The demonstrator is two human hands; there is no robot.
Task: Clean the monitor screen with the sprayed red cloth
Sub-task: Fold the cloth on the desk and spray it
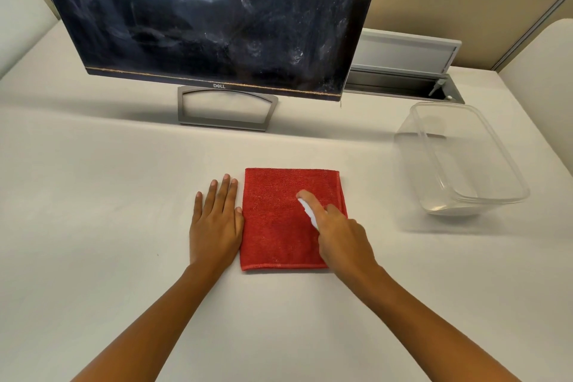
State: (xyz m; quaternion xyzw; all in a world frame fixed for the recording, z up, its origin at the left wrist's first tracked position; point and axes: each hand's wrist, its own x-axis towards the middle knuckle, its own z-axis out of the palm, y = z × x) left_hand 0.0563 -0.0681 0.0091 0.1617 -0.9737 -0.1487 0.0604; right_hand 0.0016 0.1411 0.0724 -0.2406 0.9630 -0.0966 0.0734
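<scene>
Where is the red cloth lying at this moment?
In the head view, the red cloth lies flat on the desk in front of the monitor, beside the left hand and under the right hand.

The cloth (288,220) was red, the desk (108,195) off-white, the monitor (204,9) black with pale smudges, its stand (228,108) grey, the tub (459,161) clear.
</scene>
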